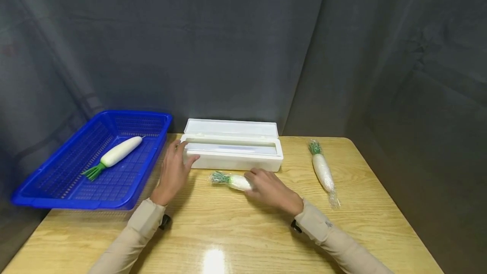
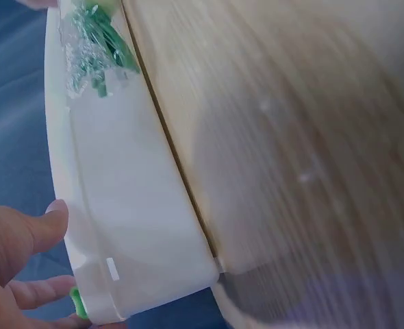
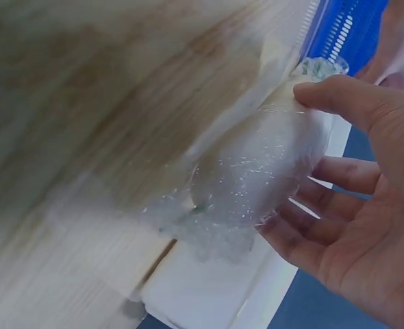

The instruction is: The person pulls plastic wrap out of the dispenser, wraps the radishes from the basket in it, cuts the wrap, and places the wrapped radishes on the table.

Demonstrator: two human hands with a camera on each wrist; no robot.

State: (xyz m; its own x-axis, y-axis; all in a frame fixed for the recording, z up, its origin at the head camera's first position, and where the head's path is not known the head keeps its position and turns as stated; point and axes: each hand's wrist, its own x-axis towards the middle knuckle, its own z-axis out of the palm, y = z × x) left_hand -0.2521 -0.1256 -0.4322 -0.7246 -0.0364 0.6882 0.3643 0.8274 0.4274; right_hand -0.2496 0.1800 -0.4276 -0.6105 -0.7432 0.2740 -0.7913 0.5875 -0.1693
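Observation:
A white radish (image 1: 239,182) with green stalks, wrapped in clear plastic film, is gripped by my right hand (image 1: 271,190) just in front of the long white box (image 1: 237,162). In the right wrist view, the thumb and fingers lie on opposite sides of the wrapped radish (image 3: 263,161), and crinkled film sticks out past its end. My left hand (image 1: 176,170) is at the box's left end, thumb and fingers spread. Close up, its thumb is at the box rim and a fingertip is beside a small green tab (image 2: 78,303). The box lid (image 1: 231,128) stands raised, with a pale roll (image 1: 232,149) inside.
A blue plastic basket (image 1: 133,193) stands at the left with one unwrapped radish (image 1: 121,151) in it. Another film-wrapped radish (image 1: 322,171) lies on the wooden table (image 1: 236,231) to the right. A dark curtain (image 1: 228,45) hangs behind.

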